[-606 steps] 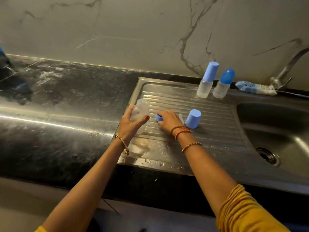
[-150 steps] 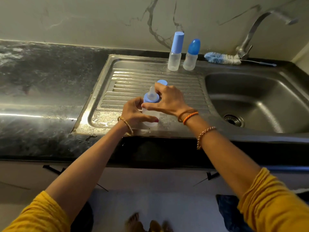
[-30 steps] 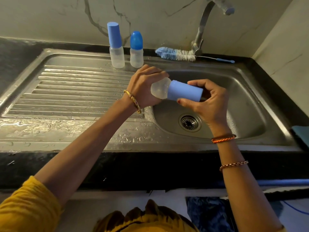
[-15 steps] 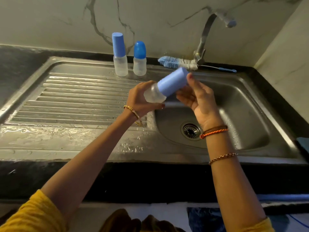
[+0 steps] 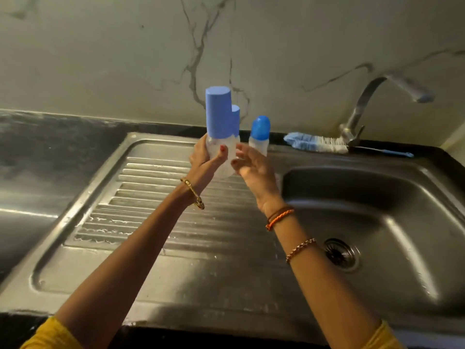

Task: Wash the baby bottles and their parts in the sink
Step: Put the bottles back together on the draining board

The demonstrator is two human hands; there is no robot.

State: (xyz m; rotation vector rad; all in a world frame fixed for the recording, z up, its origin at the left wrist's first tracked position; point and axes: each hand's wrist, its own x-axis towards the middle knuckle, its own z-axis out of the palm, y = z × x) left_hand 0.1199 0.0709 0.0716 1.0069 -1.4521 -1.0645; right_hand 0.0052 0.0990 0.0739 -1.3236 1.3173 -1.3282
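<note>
My left hand [image 5: 205, 163] grips a clear baby bottle [image 5: 224, 157] with a tall light-blue cap [image 5: 218, 112], held upright above the back of the steel draining board [image 5: 161, 222]. My right hand [image 5: 254, 170] is just right of the bottle, fingers spread, fingertips at or barely off its side. Right behind the held bottle stands a second bottle with a light-blue cap [image 5: 236, 119], mostly hidden. A small bottle with a round dark-blue cap [image 5: 259, 136] stands beside it at the sink's back rim.
The sink basin [image 5: 372, 222] with its drain [image 5: 341, 254] lies to the right. A blue-and-white bottle brush [image 5: 319, 144] rests on the back rim under the tap [image 5: 364, 107]. Dark wet countertop [image 5: 50, 152] spreads left; a marble wall stands behind.
The capped bottle went from tilted over the basin to upright over the back of the draining board. My right hand has come off the cap and opened beside the bottle.
</note>
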